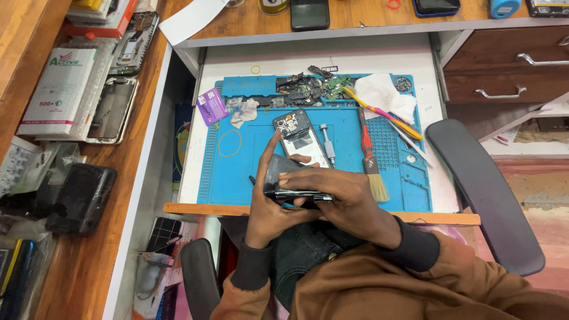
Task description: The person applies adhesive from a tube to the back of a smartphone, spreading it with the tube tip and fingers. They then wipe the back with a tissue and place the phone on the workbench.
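My left hand (268, 198) and my right hand (344, 198) together grip a dark phone part (293, 178), a black back cover and thin panel, over the front edge of the blue work mat (237, 172). Just beyond my fingers an opened phone body (301, 137) lies on the mat with its inner parts showing. A small metal screwdriver (327, 144) rests beside it. A red-handled brush (368, 154) lies to the right of that.
Circuit boards and small parts (308, 88) sit at the mat's far edge with a white cloth (382, 92), a pink-yellow tool (382, 112) and tweezers (409, 142). A purple packet (211, 105) is at far left. Phones and boxes crowd the left wooden counter (89, 249). Chair armrests (483, 189) flank me.
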